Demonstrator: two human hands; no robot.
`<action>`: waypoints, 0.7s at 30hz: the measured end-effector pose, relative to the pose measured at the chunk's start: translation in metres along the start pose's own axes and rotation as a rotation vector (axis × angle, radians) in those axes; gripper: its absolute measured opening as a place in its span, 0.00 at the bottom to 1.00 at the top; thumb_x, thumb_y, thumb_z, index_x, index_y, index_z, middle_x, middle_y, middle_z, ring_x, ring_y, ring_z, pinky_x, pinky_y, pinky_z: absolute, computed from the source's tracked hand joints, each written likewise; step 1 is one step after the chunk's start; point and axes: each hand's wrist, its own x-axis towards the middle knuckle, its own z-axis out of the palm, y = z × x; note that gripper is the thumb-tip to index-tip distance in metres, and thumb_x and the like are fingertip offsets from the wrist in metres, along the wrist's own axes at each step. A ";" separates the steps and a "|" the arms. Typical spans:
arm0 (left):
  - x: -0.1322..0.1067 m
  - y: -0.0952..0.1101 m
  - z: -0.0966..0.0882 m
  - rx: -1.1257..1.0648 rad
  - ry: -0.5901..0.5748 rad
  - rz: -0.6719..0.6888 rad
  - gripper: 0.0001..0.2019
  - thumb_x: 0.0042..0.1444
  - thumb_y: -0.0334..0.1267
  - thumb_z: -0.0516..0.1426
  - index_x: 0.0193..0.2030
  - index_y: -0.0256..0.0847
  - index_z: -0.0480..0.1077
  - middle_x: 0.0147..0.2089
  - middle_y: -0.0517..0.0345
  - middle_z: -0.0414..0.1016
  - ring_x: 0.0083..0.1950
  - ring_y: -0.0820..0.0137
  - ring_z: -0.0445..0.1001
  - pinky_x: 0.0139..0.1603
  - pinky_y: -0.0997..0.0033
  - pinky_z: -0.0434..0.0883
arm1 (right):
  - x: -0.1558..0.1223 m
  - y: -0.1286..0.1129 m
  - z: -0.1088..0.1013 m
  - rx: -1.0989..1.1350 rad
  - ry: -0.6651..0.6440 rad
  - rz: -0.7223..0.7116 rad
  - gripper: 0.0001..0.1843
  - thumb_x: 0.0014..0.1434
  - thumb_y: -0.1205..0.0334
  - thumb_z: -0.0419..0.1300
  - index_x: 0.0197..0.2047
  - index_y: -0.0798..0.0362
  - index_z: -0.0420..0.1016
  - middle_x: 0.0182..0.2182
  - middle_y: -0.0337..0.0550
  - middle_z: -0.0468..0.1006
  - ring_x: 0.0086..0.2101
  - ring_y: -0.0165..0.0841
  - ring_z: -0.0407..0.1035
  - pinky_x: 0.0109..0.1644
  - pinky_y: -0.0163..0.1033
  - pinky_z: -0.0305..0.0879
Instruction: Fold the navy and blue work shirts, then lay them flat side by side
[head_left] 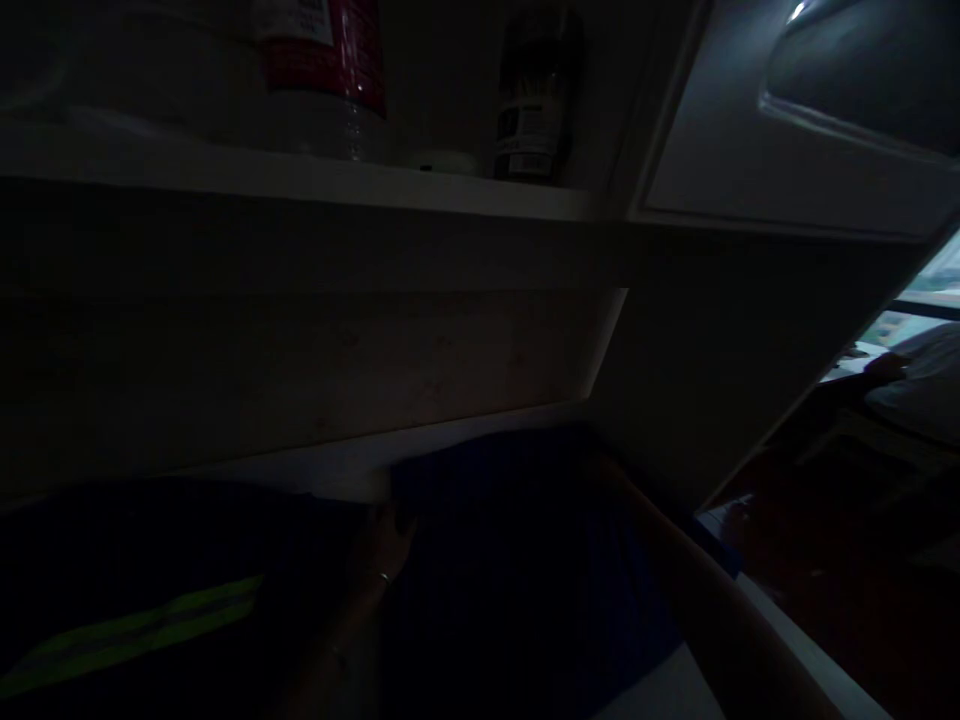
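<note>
A dark blue cloth, its kind too dim to make out, lies spread on a white surface below the shelf. My left hand, with a thin bracelet on its wrist, is at the cloth's left edge; its fingers are lost in the dark. Toward the cloth's far right corner reaches my right hand, touching or just above the fabric; shadow hides its fingers. On the left lies a dark garment with a yellow-green reflective stripe.
Overhead runs a white shelf holding a red-labelled bottle and a dark jar. A cabinet side panel bounds the right. Beyond it are a reddish floor and a person in a light sleeve near a window.
</note>
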 end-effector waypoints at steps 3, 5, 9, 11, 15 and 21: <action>-0.002 -0.003 0.001 0.018 0.023 0.079 0.22 0.60 0.41 0.52 0.59 0.34 0.70 0.62 0.39 0.68 0.63 0.55 0.66 0.64 0.60 0.60 | -0.009 -0.005 0.023 0.021 0.017 0.093 0.31 0.66 0.41 0.39 0.63 0.44 0.66 0.56 0.61 0.70 0.54 0.57 0.65 0.49 0.69 0.60; -0.005 -0.002 0.001 0.003 0.047 0.117 0.20 0.62 0.38 0.49 0.57 0.36 0.71 0.61 0.41 0.69 0.63 0.56 0.67 0.65 0.60 0.60 | -0.018 -0.008 0.036 0.034 0.069 0.128 0.31 0.67 0.43 0.37 0.67 0.40 0.61 0.60 0.61 0.65 0.57 0.60 0.60 0.48 0.74 0.55; -0.009 0.004 -0.002 -0.086 0.100 0.111 0.19 0.62 0.36 0.46 0.51 0.36 0.74 0.57 0.42 0.73 0.60 0.59 0.70 0.64 0.61 0.62 | -0.031 -0.012 0.042 0.182 0.221 0.079 0.25 0.67 0.50 0.41 0.63 0.38 0.65 0.62 0.53 0.64 0.59 0.55 0.57 0.54 0.75 0.47; -0.011 0.009 -0.007 -0.159 0.118 0.059 0.18 0.62 0.38 0.46 0.51 0.36 0.73 0.56 0.42 0.74 0.59 0.59 0.71 0.63 0.61 0.64 | -0.035 -0.013 0.036 0.309 0.297 0.060 0.24 0.67 0.53 0.40 0.58 0.43 0.70 0.60 0.51 0.67 0.58 0.50 0.58 0.57 0.71 0.47; -0.019 0.025 -0.026 -0.318 0.124 -0.056 0.22 0.64 0.44 0.43 0.56 0.36 0.68 0.58 0.41 0.74 0.60 0.58 0.71 0.60 0.60 0.67 | -0.039 -0.010 0.017 0.461 0.417 0.078 0.26 0.67 0.55 0.36 0.53 0.52 0.72 0.53 0.56 0.72 0.55 0.47 0.64 0.59 0.60 0.53; -0.074 0.055 -0.070 -0.758 0.110 0.023 0.24 0.60 0.54 0.50 0.55 0.42 0.69 0.59 0.52 0.74 0.63 0.59 0.67 0.65 0.60 0.63 | -0.063 0.022 -0.025 0.673 0.537 0.061 0.34 0.66 0.43 0.34 0.53 0.57 0.69 0.47 0.56 0.76 0.47 0.42 0.69 0.51 0.44 0.63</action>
